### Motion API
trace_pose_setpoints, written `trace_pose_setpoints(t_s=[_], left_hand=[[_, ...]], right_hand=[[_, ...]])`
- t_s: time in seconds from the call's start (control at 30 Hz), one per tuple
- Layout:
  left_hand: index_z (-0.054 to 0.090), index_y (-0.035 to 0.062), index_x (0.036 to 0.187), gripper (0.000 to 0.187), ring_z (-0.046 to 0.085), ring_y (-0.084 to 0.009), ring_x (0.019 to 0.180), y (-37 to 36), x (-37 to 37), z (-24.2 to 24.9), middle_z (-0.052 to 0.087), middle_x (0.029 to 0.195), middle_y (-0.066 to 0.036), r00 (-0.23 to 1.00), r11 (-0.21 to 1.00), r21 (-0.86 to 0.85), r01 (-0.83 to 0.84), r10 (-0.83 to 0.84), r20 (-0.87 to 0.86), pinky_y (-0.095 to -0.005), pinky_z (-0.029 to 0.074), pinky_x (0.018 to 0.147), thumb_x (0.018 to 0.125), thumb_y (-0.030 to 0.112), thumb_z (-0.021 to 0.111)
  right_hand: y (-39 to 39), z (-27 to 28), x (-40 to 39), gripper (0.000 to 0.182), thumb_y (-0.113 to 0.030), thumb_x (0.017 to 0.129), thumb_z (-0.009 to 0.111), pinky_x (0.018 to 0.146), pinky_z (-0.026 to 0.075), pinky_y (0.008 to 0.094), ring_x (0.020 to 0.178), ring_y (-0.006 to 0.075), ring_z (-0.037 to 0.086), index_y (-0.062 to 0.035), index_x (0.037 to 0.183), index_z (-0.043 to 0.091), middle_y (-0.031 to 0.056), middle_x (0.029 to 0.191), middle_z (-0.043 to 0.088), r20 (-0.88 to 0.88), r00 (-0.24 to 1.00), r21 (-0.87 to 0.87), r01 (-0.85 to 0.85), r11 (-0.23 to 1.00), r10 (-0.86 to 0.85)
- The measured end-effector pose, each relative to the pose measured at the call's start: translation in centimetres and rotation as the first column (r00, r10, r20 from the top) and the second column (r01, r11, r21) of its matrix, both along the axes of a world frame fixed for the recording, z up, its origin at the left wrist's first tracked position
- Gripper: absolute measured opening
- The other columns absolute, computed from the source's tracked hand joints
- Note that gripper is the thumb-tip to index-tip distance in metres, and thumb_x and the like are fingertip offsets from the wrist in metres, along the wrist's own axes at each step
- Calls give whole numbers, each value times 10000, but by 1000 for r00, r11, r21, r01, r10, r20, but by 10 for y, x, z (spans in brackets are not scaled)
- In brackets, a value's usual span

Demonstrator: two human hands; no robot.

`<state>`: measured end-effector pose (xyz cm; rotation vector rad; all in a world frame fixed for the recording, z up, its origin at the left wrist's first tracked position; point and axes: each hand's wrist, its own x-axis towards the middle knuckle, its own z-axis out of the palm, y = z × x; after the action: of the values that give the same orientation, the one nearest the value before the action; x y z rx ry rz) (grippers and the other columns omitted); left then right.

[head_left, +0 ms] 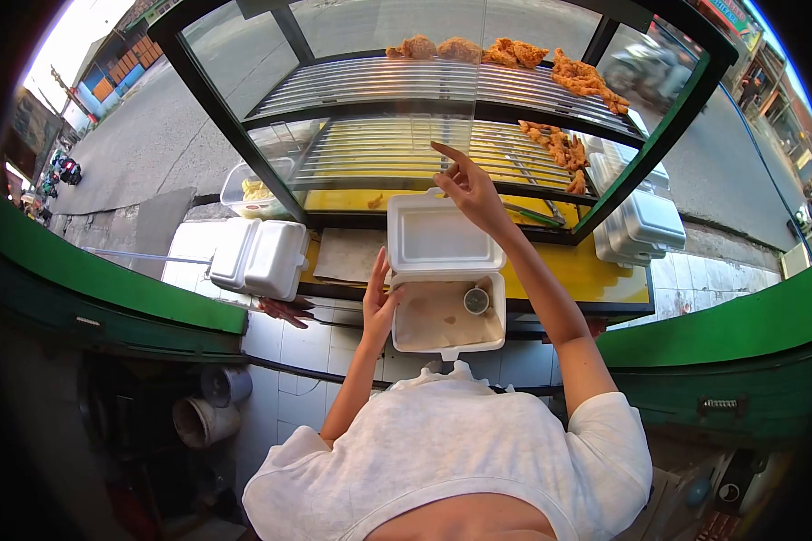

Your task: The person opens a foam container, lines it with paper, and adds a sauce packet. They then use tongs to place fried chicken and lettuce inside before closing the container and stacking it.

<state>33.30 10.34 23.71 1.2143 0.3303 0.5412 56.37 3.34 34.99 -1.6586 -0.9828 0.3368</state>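
An open white foam box (406, 346) stands in front of my chest, its lid (447, 233) tilted back. Brown paper (429, 316) lines it, and a small cup (476, 300) with dark contents sits at its right side. My left hand (381, 298) touches the box's left edge, fingers apart. Raised over the lid's right corner, my right hand (467, 187) points its index finger toward the glass case (478, 108); its other fingers are loosely bent and I see nothing in them. Fried pieces (586, 81) lie on the case's upper rack, others (555, 144) on the lower one.
Closed foam boxes (275, 260) stand at left, beside a clear tub (257, 191) with yellow pieces. More stacked boxes (641, 225) are at right. Tongs (537, 215) lie inside the case. Green counter edges (722, 325) flank me. A blurred motorcycle is on the road.
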Motion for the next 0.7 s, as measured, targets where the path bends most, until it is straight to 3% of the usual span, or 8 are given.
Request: trace_pose_setpoints(t_s=[0.2,0.27,0.3,0.47,0.53,0.6,0.63,0.7], left_hand=[[258,130,1482,770,469,-105,1153,-1,-4,-4,359,1458,-94,999,1000,-22,3,-4,-45,-195,414,845,796,-115,507],[258,123,1480,769,421,-151,1242,-3,-4,-4,358,1458,-99,999,999,22,-50,50,-14,-224,393,925,791,-117,502],[261,113,1477,769,360,-180,1312,-4,-3,-2,344,1466,-106,998,998,7,-55,55,-3,-254,349,998,784,-125,492],[258,103,1476,768,334,-189,1334,5,-5,-16,322,1474,-118,998,998,-1,-57,57,-10,-285,309,1047,778,-119,486],[256,100,1476,768,358,-187,1314,7,-6,-20,332,1467,-121,993,985,127,-120,121,1,-294,305,1053,777,-109,495],[261,97,1474,766,369,-185,1304,8,-6,-19,338,1461,-122,992,986,113,-122,123,-5,-301,303,1055,775,-102,503],[262,97,1473,765,369,-188,1305,8,-6,-20,340,1459,-124,992,984,127,-128,129,-3,-303,301,1056,775,-100,506],[267,97,1472,765,369,-198,1304,4,-5,-18,347,1452,-130,991,984,115,-135,137,-5,-306,300,1056,774,-94,513]], right_hand=[[-9,-8,-4,486,-206,898,610,653,466,249,716,99,536,-151,1363,476,26,823,559,-25,999,-13,-34,999,34],[-23,-12,-10,463,-135,902,596,643,471,265,715,115,546,-158,1352,494,31,863,572,209,977,153,10,988,-42],[-33,-14,-12,381,-54,879,592,658,469,275,715,135,551,-132,1251,579,44,853,581,248,962,227,53,972,-110],[-108,-84,-1,240,-15,841,602,690,463,276,745,177,572,-99,1062,648,60,821,584,405,870,169,232,958,-282],[-134,-112,11,207,-13,833,604,697,463,283,750,189,579,-97,1016,655,62,804,586,430,853,135,263,955,-296],[-154,-134,29,187,-113,854,626,766,470,348,865,241,585,-103,1039,648,96,939,587,586,762,-47,372,927,-276],[-157,-139,38,187,-113,854,626,766,470,348,865,241,585,-103,1039,648,96,939,587,587,761,-50,375,926,-276],[-159,-148,63,267,-324,850,659,874,427,455,1018,316,535,-140,1044,645,158,1092,527,704,584,-23,586,810,-403]])
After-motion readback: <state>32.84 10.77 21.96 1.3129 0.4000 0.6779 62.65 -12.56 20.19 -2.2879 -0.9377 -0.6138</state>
